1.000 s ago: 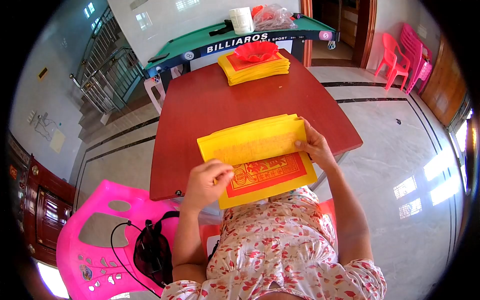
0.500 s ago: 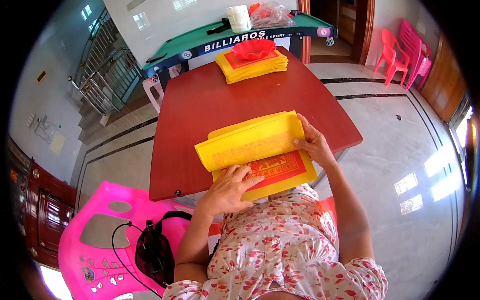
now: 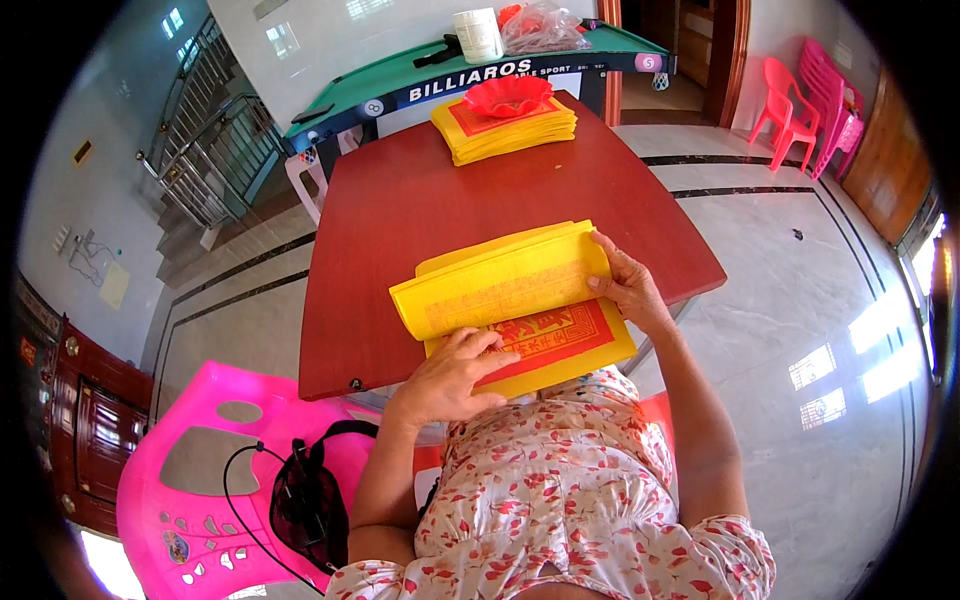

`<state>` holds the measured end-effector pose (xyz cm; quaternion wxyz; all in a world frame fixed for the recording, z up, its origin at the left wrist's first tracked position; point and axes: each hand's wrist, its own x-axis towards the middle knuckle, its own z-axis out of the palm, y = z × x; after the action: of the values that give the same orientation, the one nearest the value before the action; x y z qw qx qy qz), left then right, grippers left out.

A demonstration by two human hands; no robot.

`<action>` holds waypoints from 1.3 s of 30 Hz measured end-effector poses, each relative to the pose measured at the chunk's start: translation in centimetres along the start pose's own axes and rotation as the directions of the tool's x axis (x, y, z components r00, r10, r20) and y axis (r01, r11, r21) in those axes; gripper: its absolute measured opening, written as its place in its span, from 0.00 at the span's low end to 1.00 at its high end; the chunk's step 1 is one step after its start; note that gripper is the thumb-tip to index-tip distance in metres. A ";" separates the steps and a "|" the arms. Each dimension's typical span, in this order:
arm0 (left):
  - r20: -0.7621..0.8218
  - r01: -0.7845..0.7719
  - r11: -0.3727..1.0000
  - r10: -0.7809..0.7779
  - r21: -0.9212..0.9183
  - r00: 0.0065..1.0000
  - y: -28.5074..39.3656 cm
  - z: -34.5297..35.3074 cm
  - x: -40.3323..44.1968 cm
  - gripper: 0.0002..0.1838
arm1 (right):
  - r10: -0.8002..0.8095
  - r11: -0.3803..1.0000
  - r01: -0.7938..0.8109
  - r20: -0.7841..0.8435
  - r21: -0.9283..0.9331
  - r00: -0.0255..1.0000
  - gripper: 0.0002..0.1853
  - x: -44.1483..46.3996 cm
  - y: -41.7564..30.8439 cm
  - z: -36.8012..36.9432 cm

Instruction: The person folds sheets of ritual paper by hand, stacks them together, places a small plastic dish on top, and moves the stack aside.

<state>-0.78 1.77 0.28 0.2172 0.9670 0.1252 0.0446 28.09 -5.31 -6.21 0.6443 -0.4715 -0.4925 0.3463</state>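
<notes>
At the near edge of the table lies a stack of yellow joss paper, its top sheets (image 3: 505, 283) curled back away from me with faint print on their undersides. My right hand (image 3: 630, 285) pinches the right end of these curled sheets between thumb and fingers. Below them a printed red panel (image 3: 560, 338) with gold characters shows on the sheet underneath. My left hand (image 3: 455, 378) rests on the left part of that sheet, thumb stretched out and fingers laid over the paper; some fingertips are tucked by the fold.
On the red-brown table (image 3: 400, 220), a second yellow paper stack (image 3: 500, 140) bears a red scalloped dish (image 3: 508, 97). Behind stands a billiard table (image 3: 400, 85) with a white tub (image 3: 478, 37). A pink chair (image 3: 190, 430) at my left holds a black bag (image 3: 308, 500).
My left hand has slid slightly left and down over the sheet, uncovering a little more of the red panel. My right hand stays on the curled sheets.
</notes>
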 end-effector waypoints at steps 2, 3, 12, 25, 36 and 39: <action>-0.006 0.001 1.000 -0.001 -0.010 1.000 -0.1 0.0 0.0 0.30 | 0.002 1.000 -0.002 -0.003 0.007 1.000 0.27 0.0 -0.1 0.1; -0.007 0.001 1.000 -0.001 -0.010 1.000 -0.1 0.1 0.0 0.30 | 0.005 1.000 -0.005 -0.005 0.015 1.000 0.27 0.0 -0.1 0.1; -0.107 -0.062 0.997 0.058 -0.038 0.993 -0.4 0.0 -0.1 0.22 | 0.097 0.991 -0.097 -0.011 -0.091 0.995 0.21 -0.3 -1.2 0.2; -0.453 0.054 0.992 -0.101 -0.115 0.886 -1.3 -2.6 -2.2 0.09 | 0.092 0.991 -0.091 0.011 -0.103 0.996 0.19 -0.1 -0.9 -0.2; -0.611 0.105 0.984 -0.174 -0.148 0.773 -1.8 -2.9 -2.1 0.05 | 0.066 0.997 -0.065 0.028 -0.039 0.997 0.20 -0.3 -1.0 -0.5; -0.660 0.084 0.983 -0.173 -0.165 0.731 -2.1 -2.5 -1.9 0.05 | 0.103 0.987 -0.103 -0.005 -0.125 0.995 0.24 -0.5 -1.5 -0.4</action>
<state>-3.44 4.15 1.52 0.2198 0.8595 0.2585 0.3823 28.34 -6.35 -4.93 0.5943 -0.5355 -0.4886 0.3482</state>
